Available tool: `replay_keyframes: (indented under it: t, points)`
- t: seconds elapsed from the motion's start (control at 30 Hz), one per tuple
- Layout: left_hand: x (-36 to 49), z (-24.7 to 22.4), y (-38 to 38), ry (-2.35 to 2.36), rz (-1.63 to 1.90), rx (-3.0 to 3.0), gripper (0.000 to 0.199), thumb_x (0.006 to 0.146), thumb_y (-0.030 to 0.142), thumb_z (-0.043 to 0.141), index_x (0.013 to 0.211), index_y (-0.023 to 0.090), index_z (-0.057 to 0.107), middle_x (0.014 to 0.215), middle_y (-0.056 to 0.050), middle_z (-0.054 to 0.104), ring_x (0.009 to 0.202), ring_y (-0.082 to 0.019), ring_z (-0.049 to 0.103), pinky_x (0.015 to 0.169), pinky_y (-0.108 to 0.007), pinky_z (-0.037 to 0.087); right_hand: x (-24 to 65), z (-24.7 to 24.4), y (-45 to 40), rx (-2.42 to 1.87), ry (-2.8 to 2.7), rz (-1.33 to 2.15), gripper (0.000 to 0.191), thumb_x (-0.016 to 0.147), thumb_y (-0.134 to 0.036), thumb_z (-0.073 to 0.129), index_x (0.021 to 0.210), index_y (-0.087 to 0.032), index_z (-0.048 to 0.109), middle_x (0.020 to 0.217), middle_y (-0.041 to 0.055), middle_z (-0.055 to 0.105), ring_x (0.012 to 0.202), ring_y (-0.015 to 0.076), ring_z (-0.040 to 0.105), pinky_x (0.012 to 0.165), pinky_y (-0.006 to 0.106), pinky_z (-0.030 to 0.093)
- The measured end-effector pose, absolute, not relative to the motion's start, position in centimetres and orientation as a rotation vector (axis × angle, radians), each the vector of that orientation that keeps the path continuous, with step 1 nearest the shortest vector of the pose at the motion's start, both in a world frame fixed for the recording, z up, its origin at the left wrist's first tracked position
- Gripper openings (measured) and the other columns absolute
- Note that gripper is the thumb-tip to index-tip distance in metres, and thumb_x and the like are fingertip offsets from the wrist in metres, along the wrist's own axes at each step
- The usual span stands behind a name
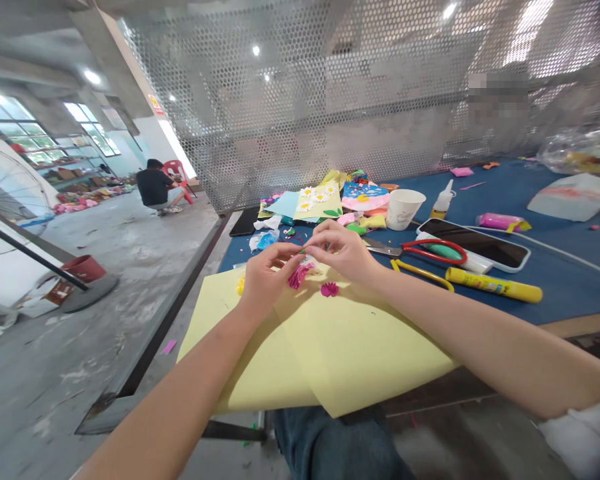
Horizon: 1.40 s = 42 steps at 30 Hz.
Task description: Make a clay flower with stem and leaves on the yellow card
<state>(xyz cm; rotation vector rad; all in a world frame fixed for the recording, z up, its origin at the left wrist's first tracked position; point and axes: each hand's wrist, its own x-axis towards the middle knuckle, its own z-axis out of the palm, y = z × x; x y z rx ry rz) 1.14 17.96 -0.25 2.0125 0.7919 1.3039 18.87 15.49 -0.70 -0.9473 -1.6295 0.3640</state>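
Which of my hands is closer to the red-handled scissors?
Right. Your right hand is beside the blade end of the red-handled scissors; your left hand is farther left.

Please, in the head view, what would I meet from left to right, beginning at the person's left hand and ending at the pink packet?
Left hand, right hand, white paper cup, small bottle, pink packet.
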Motion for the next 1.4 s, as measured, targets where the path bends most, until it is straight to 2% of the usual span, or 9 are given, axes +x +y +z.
replay_keyframes:
  t: [0.13,0.3,0.5,0.67,0.87,1.07,1.3,1.4]
  points:
    - [1.13,-0.25,17.95,0.811,1.317,2.013,0.017,0.081,0.038,0.069,0.086,0.022,0.072,0.086,-0.003,0.073,0.071,-0.016,0.066,0.066,-0.028,0.054,18.84,-0.51,15.35,-0.942,-1.619,0.413,0.008,0.081,-0.023,0.065,0.080,-0.022,0.073,0.090,0.0050,0.061,0.084,0.0159,0.059,0.066,0.028,0.047]
    - [1.12,-0.29,18.10,0.833,1.352,1.983,0.017,0.080,0.038,0.069,0.084,0.022,0.071,0.087,-0.003,0.073,0.070,-0.016,0.066,0.066,-0.028,0.054,18.84,-0.65,15.46,-0.957,-1.619,0.411,0.021,0.079,-0.026,0.067,0.100,-0.023,0.072,0.087,0.0034,0.061,0.073,0.0132,0.057,0.060,0.026,0.046]
    - [1.11,-0.26,18.19,0.826,1.333,1.990,0.013,0.081,0.034,0.068,0.084,0.023,0.072,0.084,-0.003,0.073,0.070,-0.016,0.065,0.066,-0.028,0.053,18.95,-0.69,15.48,-0.927,-1.615,0.351,0.008,0.080,-0.023,0.067,0.083,-0.023,0.075,0.089,0.0047,0.062,0.082,0.0154,0.059,0.063,0.028,0.047]
    - [1.07,-0.22,18.25,0.810,1.336,2.001,0.011,0.081,0.033,0.068,0.083,0.023,0.072,0.084,-0.002,0.073,0.071,-0.016,0.065,0.066,-0.028,0.053,18.91,-0.54,15.28,-0.925,-1.625,0.354,0.016,0.080,-0.022,0.068,0.093,-0.024,0.076,0.089,0.0041,0.060,0.076,0.0140,0.057,0.062,0.028,0.046]
    - [1.06,-0.24,18.20,0.808,1.340,1.986,0.013,0.080,0.034,0.069,0.084,0.022,0.072,0.085,-0.002,0.073,0.071,-0.015,0.065,0.066,-0.027,0.053,18.92,-0.56,15.21,-0.916,-1.642,0.355,0.009,0.082,-0.023,0.067,0.083,-0.024,0.076,0.090,0.0046,0.059,0.081,0.0153,0.058,0.064,0.029,0.047]
    - [1.07,-0.25,18.27,0.800,1.354,1.948,0.013,0.079,0.033,0.070,0.083,0.021,0.072,0.084,-0.002,0.073,0.069,-0.014,0.065,0.065,-0.027,0.053,18.88,-0.51,15.30,-0.917,-1.637,0.341,0.020,0.079,-0.025,0.070,0.099,-0.022,0.074,0.089,0.0040,0.061,0.071,0.0124,0.056,0.060,0.027,0.047]
    - [1.08,-0.28,18.34,0.766,1.348,1.979,0.012,0.079,0.032,0.070,0.083,0.021,0.073,0.082,-0.002,0.073,0.070,-0.014,0.064,0.063,-0.025,0.052,19.00,-0.58,15.33,-0.898,-1.641,0.342,0.008,0.080,-0.021,0.067,0.082,-0.022,0.075,0.090,0.0048,0.059,0.083,0.0149,0.058,0.061,0.026,0.046]
    - [1.06,-0.28,18.37,0.773,1.360,1.969,0.011,0.078,0.031,0.070,0.082,0.021,0.073,0.083,-0.002,0.073,0.069,-0.014,0.064,0.063,-0.025,0.052,18.96,-0.55,15.28,-0.911,-1.633,0.357,0.011,0.080,-0.023,0.068,0.089,-0.023,0.075,0.091,0.0045,0.060,0.079,0.0144,0.057,0.061,0.027,0.046]
